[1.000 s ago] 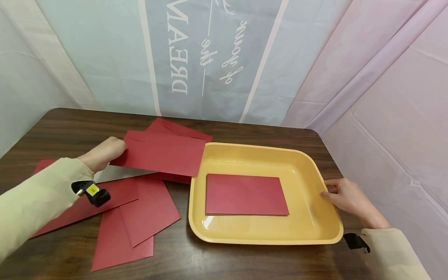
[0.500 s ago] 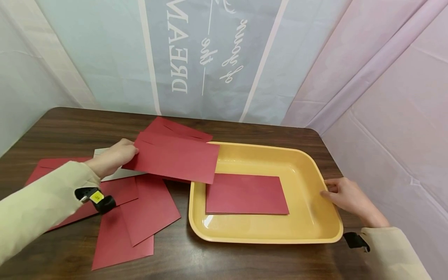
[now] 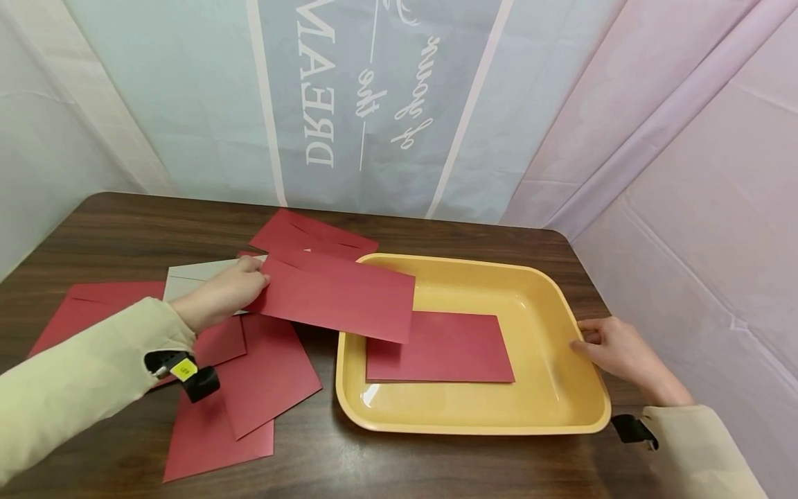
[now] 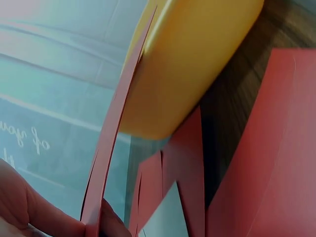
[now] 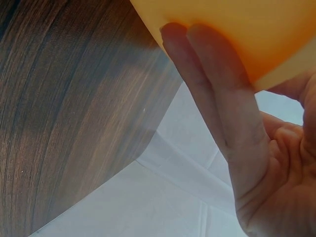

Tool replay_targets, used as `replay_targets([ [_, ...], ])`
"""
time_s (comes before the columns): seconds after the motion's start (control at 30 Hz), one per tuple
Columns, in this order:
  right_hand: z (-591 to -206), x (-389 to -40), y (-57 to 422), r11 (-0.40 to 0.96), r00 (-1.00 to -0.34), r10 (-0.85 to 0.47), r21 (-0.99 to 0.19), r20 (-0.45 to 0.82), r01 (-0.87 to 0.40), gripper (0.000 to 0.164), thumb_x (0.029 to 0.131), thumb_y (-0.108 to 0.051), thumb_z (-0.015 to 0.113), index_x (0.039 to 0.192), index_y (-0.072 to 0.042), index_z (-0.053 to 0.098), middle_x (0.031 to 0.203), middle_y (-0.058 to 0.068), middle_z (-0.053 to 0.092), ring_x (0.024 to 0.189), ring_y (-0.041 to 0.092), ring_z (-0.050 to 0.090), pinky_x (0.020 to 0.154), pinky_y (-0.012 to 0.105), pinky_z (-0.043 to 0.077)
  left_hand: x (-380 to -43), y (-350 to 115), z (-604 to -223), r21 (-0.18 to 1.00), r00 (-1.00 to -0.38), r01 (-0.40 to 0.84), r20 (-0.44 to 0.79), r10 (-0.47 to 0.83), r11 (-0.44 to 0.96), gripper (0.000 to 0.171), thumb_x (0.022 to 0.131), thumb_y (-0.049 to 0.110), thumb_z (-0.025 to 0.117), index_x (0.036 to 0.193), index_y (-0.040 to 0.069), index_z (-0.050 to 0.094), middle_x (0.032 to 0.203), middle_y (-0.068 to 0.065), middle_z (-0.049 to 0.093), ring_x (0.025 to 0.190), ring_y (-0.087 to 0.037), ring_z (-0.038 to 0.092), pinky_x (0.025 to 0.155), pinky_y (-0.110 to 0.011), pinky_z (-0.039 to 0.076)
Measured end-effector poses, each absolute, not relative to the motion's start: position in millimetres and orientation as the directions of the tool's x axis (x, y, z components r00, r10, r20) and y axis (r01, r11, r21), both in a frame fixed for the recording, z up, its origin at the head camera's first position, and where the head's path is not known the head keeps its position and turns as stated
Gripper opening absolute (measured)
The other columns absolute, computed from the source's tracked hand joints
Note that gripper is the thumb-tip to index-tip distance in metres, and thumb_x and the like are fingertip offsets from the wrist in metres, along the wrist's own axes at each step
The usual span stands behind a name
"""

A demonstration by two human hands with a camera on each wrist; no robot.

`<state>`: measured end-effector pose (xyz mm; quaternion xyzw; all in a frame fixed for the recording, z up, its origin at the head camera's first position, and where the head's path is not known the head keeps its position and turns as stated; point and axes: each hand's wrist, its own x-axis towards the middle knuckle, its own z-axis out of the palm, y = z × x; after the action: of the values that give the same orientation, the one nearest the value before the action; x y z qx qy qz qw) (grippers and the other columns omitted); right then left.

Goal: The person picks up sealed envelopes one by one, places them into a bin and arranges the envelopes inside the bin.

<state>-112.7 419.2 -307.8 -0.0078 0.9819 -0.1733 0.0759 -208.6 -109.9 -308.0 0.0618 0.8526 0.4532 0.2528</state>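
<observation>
My left hand (image 3: 227,291) pinches one end of a red envelope (image 3: 339,294), thumb on one face and fingers on the other, as the left wrist view shows. The envelope's far end reaches over the left rim of a yellow tray (image 3: 474,416). Inside the tray lies a red envelope stack (image 3: 449,353), partly covered by the held one in the head view. My right hand (image 3: 620,353) grips the tray's right rim, with the thumb on the inner side and fingers (image 5: 217,64) against the outer wall.
Several red envelopes (image 3: 268,374) lie overlapping on the dark wooden table (image 3: 374,464) left of the tray. A pale grey envelope (image 3: 187,277) lies among them, partly under my left hand. Another red envelope (image 3: 312,232) lies at the back. A cloth backdrop (image 3: 386,104) hangs behind the table.
My left hand has moved right and slightly toward me, carrying the red envelope from the tray's left edge to partly over the tray. More of the grey envelope shows. The right hand stays put.
</observation>
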Motion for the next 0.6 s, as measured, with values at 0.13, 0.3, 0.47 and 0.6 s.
replay_targets([
  [0.13, -307, -112, 419, 0.939, -0.988, -0.044, -0.343, -0.145, 0.008, 0.041, 0.084, -0.014, 0.068, 0.113, 0.015, 0.061, 0.083, 0.018, 0.073, 0.070, 0.021, 0.069, 0.061, 0.026, 0.050, -204, -103, -305, 0.788, -0.880, -0.107, -0.359, 0.310, 0.607, 0.047, 0.100, 0.010, 0.025, 0.136, -0.020, 0.024, 0.128, -0.032, 0.033, 0.115, -0.041, 0.038, 0.093, -0.046, 0.037],
  [0.3, -307, -112, 419, 0.939, -0.989, -0.049, -0.343, -0.139, 0.002, 0.040, 0.084, -0.014, 0.068, 0.112, 0.014, 0.062, 0.083, 0.017, 0.073, 0.070, 0.020, 0.069, 0.061, 0.026, 0.050, -199, -95, -302, 0.788, -0.881, -0.107, -0.358, 0.309, 0.606, 0.044, 0.099, 0.011, 0.028, 0.132, -0.018, 0.028, 0.127, -0.030, 0.033, 0.115, -0.040, 0.038, 0.094, -0.046, 0.036],
  [0.47, -307, -112, 418, 0.939, -0.989, -0.051, -0.344, -0.136, -0.001, 0.039, 0.084, -0.013, 0.068, 0.112, 0.014, 0.063, 0.082, 0.017, 0.073, 0.069, 0.020, 0.069, 0.061, 0.025, 0.050, -196, -87, -299, 0.826, -0.863, -0.122, -0.362, 0.353, 0.550, 0.041, 0.100, 0.009, 0.027, 0.131, -0.018, 0.028, 0.127, -0.029, 0.029, 0.115, -0.039, 0.037, 0.094, -0.044, 0.035],
  [0.6, -307, -112, 419, 0.940, -0.989, -0.051, -0.342, -0.137, -0.002, 0.040, 0.084, -0.013, 0.068, 0.112, 0.014, 0.062, 0.083, 0.018, 0.073, 0.070, 0.021, 0.070, 0.061, 0.026, 0.051, -195, -80, -297, 0.840, -0.861, -0.115, -0.350, 0.369, 0.530, 0.040, 0.100, 0.009, 0.028, 0.131, -0.017, 0.028, 0.125, -0.027, 0.032, 0.114, -0.037, 0.037, 0.093, -0.042, 0.035],
])
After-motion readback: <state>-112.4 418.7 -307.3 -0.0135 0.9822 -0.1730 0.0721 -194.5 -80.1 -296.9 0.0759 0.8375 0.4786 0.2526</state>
